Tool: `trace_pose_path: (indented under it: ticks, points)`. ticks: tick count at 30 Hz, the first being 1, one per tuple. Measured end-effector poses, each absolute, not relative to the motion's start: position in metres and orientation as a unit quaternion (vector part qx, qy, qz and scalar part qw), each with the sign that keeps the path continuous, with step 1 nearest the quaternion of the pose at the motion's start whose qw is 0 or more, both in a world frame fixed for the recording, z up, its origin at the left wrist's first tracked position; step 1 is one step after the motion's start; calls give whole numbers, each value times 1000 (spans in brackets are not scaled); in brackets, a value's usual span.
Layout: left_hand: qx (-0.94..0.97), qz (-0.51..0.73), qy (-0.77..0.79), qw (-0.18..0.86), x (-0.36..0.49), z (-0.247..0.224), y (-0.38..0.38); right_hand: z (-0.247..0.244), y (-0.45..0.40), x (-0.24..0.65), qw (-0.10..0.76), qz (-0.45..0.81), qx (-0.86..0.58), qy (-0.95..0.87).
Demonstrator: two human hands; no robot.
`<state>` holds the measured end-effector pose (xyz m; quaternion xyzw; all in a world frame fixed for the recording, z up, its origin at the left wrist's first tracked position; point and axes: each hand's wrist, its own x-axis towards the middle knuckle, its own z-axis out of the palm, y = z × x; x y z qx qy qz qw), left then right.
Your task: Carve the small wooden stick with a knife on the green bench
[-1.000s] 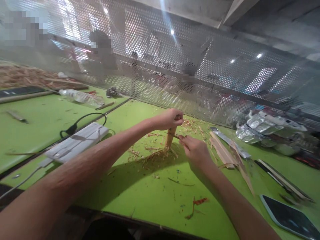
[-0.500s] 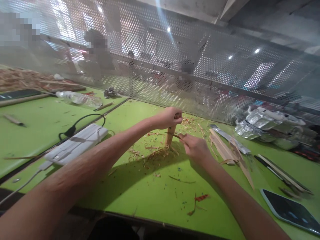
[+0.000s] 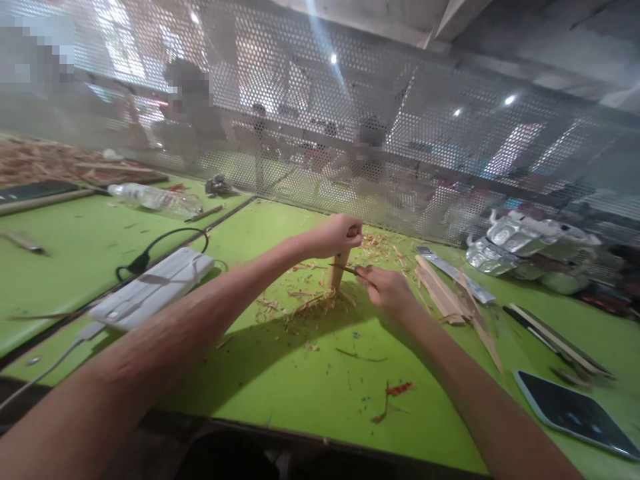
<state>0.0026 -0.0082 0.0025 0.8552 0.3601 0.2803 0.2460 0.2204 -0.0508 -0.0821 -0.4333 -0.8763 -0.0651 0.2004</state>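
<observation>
My left hand (image 3: 343,235) is closed round the top of a wooden piece (image 3: 337,273) that stands nearly upright on the green table (image 3: 300,373). Just to its right, my right hand (image 3: 385,288) grips a thin knife (image 3: 345,269), whose dark blade lies across the side of the wood. The knife's handle is mostly hidden in my fingers. Thin wood shavings (image 3: 313,305) lie around the foot of the piece.
A white power strip (image 3: 155,287) with a cable lies at left, a plastic bottle (image 3: 155,198) behind it. At right are wood strips (image 3: 443,293), a phone (image 3: 575,410) and silvery packages (image 3: 530,243). A perforated screen (image 3: 310,133) stands behind, people beyond it.
The view has shifted slightly, so the table's things appear a little further left. Both hands keep their grips, with the blade still against the wood.
</observation>
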Motion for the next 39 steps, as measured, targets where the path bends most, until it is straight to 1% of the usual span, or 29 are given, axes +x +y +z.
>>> trace_pose_path:
  ticks: [6, 11, 13, 17, 19, 26, 32, 35, 39]
  points:
    - [863, 274, 359, 228, 3, 1, -4, -91, -44, 224, 246, -6, -408, -879]
    - [878, 265, 340, 209, 1, -1, 2, -98, -45, 224, 257, -41, -417, -871]
    - [879, 266, 340, 202, 1, 0, 3, -101, -46, 226, 236, -63, -425, -872]
    - [882, 257, 339, 202, 0, 3, 1, -104, -48, 230, 155, -93, -431, -884]
    - [885, 256, 332, 202, 0, 4, -2, -104, -48, 231, 143, -101, -426, -888]
    - [875, 283, 332, 210, 3, 1, -1, -103, -43, 228, 214, -138, -422, -870]
    - [861, 299, 343, 230, 4, 0, -3, -99, -45, 227, 280, -201, -376, -860]
    - [858, 310, 346, 218, 5, -1, -3, -99, -43, 227, 293, -221, -385, -847]
    - [854, 316, 346, 225, 6, -4, 0, -110, -35, 229, 297, -198, -385, -851]
